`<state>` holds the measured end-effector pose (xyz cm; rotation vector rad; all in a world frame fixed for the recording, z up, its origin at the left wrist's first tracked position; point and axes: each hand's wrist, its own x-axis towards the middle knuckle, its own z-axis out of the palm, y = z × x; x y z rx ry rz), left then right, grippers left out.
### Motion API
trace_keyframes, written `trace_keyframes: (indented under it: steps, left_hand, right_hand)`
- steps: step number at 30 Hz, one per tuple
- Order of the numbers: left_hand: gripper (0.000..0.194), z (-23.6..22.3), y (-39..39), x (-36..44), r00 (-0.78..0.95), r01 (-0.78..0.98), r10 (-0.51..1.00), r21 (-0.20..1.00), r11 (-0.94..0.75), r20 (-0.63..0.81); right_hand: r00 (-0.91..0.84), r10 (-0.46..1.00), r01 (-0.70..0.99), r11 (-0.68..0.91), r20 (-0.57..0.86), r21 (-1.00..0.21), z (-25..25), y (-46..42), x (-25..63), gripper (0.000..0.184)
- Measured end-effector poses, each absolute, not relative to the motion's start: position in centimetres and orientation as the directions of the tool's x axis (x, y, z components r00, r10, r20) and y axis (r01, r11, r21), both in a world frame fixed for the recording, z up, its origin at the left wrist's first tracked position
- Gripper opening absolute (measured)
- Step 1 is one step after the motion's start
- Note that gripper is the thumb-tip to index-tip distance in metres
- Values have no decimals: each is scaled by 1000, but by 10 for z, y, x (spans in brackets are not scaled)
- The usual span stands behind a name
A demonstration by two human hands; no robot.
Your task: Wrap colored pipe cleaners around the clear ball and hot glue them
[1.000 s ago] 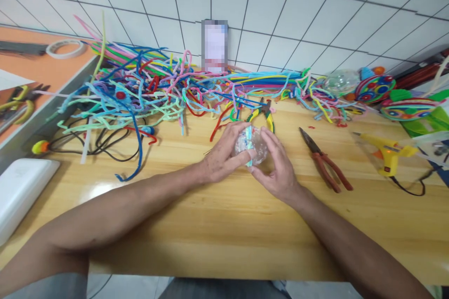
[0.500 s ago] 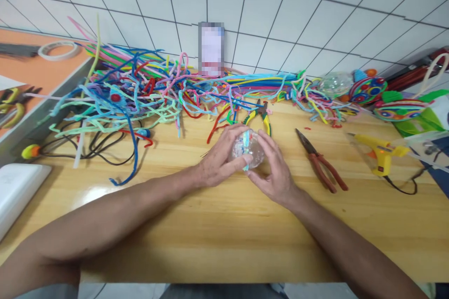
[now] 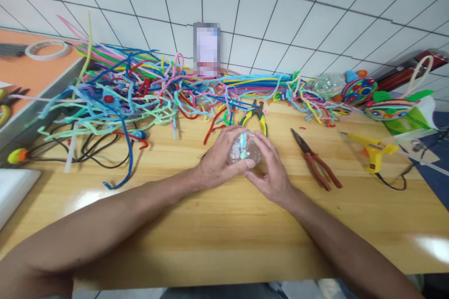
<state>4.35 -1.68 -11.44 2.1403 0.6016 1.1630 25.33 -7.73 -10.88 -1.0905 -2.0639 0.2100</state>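
A clear plastic ball (image 3: pixel 253 150) with a light-blue strip around its middle is held between my two hands, just above or on the wooden table. My left hand (image 3: pixel 224 156) wraps its left side, thumb across the front. On its right side rest the curved fingers and thumb of my right hand (image 3: pixel 269 168). Part of the ball is hidden by my fingers. Right behind it lie pliers with yellow-green handles (image 3: pixel 263 125). To the right are long-nose pliers with red-brown handles (image 3: pixel 317 168).
Tangled pipe cleaners (image 3: pixel 115 88) spread along the back, below a propped phone (image 3: pixel 206 49). A yellow glue gun (image 3: pixel 375 152) lies right, near decorated crafts (image 3: pixel 389 108) and another clear ball (image 3: pixel 329 84). Left are a white box (image 3: pixel 16 191) and an orange tray holding a tape roll (image 3: pixel 47 50).
The ball has turned slightly between my hands, and my right fingers sit further over its top. The whole view has shifted a little, so the table things appear further left.
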Motion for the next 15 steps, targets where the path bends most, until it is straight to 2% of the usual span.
trace_keyframes:
  steps: [5, 8, 10, 12, 13, 15]
  left_hand:
    - [63, -115, -16, 43, 514, 92, 645, 711, -697, 566]
    - [73, -115, -15, 42, 517, 55, 659, 747, -663, 546]
    - [81, -113, -14, 43, 493, 22, 722, 822, -569, 486]
    - [79, -107, -14, 46, 443, -85, 831, 938, -335, 337]
    - [74, -103, -14, 48, 438, -179, 872, 971, -156, 220]
    - [67, -93, -13, 51, 529, -363, 849, 904, 227, 0]
  right_hand:
    - [-310, 772, 628, 605, 556, -490, -109, -76, 251, 88]
    - [-315, 771, 629, 607, 553, -487, -109, -74, 253, 85]
    - [-322, 769, 624, 611, 552, -487, -109, -73, 256, 89]
    - [-302, 772, 613, 607, 559, -507, -110, -73, 261, 97]
    - [-277, 778, 598, 599, 564, -532, -110, -73, 264, 100]
    - [-214, 797, 541, 578, 565, -611, -110, -74, 270, 99]
